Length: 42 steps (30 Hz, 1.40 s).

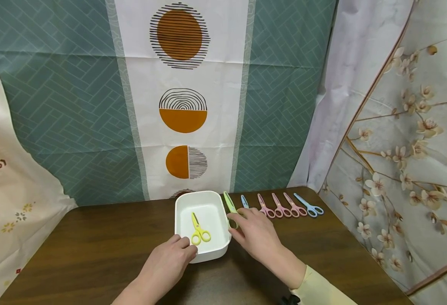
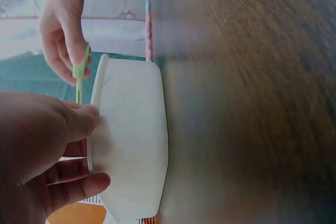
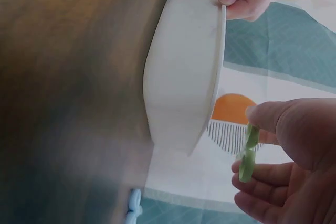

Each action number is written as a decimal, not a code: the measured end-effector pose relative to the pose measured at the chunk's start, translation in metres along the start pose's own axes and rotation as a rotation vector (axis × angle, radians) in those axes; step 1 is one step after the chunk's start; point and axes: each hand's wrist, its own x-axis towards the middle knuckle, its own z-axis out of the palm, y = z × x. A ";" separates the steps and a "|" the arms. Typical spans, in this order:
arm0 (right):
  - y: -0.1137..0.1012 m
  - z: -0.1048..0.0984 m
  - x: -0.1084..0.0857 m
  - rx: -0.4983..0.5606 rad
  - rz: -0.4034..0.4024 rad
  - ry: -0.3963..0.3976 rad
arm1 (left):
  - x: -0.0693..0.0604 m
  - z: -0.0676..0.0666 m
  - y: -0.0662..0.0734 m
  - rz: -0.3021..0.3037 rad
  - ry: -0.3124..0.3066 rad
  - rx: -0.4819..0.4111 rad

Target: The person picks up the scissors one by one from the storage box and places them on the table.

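A white rectangular tub (image 1: 182, 250) stands on the table with yellow scissors (image 1: 196, 231) lying inside. My left hand (image 1: 167, 260) grips the tub's near left rim, thumb outside, as the left wrist view shows. Just above the tub's right rim, my right hand (image 1: 255, 233) pinches green scissors (image 1: 229, 202) by their handles, blades pointing away. In the right wrist view the green handles (image 3: 248, 166) sit between thumb and fingers, apart from the tub wall (image 3: 184, 61). The fingers partly cover the handles in the head view.
Right of the tub lie blue scissors (image 1: 244, 201), partly hidden behind my right hand, then several pink scissors (image 1: 280, 209) in a row and another pair of blue scissors (image 1: 312, 209). Patterned cloths (image 1: 284, 106) hang behind and beside the brown table (image 1: 105, 237).
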 end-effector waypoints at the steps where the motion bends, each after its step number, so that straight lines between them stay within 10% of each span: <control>1: 0.001 -0.001 -0.003 -0.003 0.002 0.005 | 0.000 0.000 0.000 0.000 0.000 0.000; 25: 0.023 -0.007 -0.066 -0.052 0.049 -0.083 | 0.000 -0.002 0.001 0.012 0.027 -0.002; 42: 0.026 -0.006 -0.073 -0.087 0.023 -0.190 | 0.000 -0.001 0.000 0.001 -0.008 -0.010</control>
